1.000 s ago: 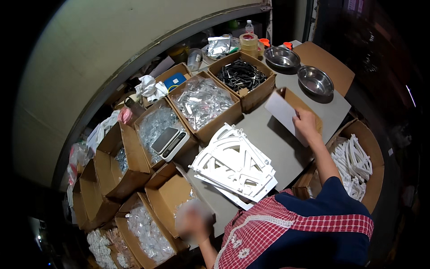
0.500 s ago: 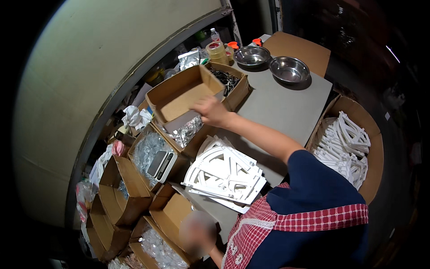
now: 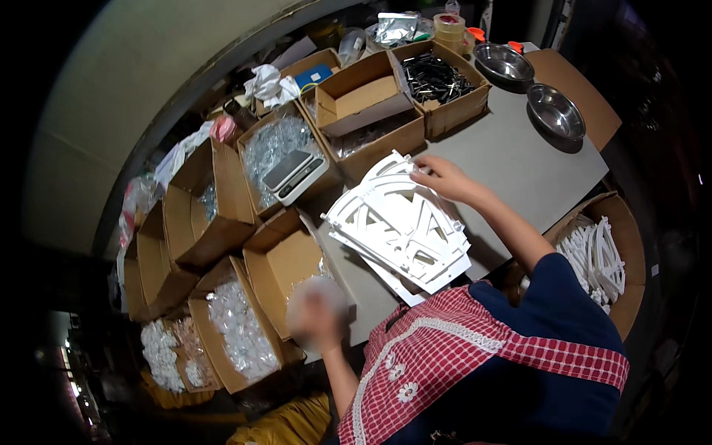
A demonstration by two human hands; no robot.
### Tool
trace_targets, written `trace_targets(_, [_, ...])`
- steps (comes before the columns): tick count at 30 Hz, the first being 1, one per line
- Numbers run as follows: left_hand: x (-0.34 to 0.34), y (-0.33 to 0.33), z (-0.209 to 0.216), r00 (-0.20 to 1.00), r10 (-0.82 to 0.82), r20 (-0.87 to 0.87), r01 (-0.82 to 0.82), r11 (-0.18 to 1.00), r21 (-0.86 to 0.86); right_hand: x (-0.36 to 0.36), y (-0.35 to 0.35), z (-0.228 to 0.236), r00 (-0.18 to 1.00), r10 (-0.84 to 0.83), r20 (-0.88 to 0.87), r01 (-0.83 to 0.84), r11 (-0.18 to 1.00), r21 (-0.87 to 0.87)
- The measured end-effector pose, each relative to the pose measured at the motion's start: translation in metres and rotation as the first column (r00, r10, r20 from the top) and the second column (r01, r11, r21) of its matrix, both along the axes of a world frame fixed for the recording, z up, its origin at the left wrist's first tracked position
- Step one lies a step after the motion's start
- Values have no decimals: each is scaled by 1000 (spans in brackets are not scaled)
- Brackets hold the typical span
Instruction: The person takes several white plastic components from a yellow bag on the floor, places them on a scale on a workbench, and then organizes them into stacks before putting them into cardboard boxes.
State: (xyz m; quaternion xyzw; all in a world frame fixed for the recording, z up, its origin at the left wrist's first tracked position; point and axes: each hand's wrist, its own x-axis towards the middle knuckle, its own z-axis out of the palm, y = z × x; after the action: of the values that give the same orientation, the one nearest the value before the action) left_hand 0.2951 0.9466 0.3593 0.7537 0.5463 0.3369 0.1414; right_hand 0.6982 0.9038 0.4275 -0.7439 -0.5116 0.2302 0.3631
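A stack of white, fan-shaped plastic frames (image 3: 400,230) lies on the grey table in front of my body. My right hand (image 3: 439,178) is at the stack's far right corner, its fingers bent around the edge of a frame. My left hand (image 3: 319,315) is at the near end of an open cardboard box (image 3: 285,259) with a few small pale pieces inside. A blur covers that hand, so its fingers and anything in them are hidden.
Farther back, a small box (image 3: 363,96) rests on a larger one beside a box of black parts (image 3: 437,78). A scale (image 3: 295,176) sits on a box of clear bags. Two metal bowls (image 3: 556,113) stand at back right; more white frames fill a carton (image 3: 593,259) at right.
My right hand has drawn back from the small cardboard box to the white frames. The view has shifted, showing more of the boxes at the left. My left hand stays by its box.
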Motion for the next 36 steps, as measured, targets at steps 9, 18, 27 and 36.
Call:
trace_targets(9, [5,1,7,999,-35,-22,37,995,94,-58,-32,-25,977,-212,33,212,977,25])
trace_targets(18, [-5,4,-1,995,10,-98,-1,995,97,-59,-19,19,843,-119,525,185,980,-75])
trace_targets(27, [-2,8,-13,999,6,37,-12,988,154,-34,-29,30,904,-119,410,145,989,-34])
trace_targets(36, [5,3,-3,982,38,187,-54,995,79,-28,-45,38,933,-324,159,299,941,159])
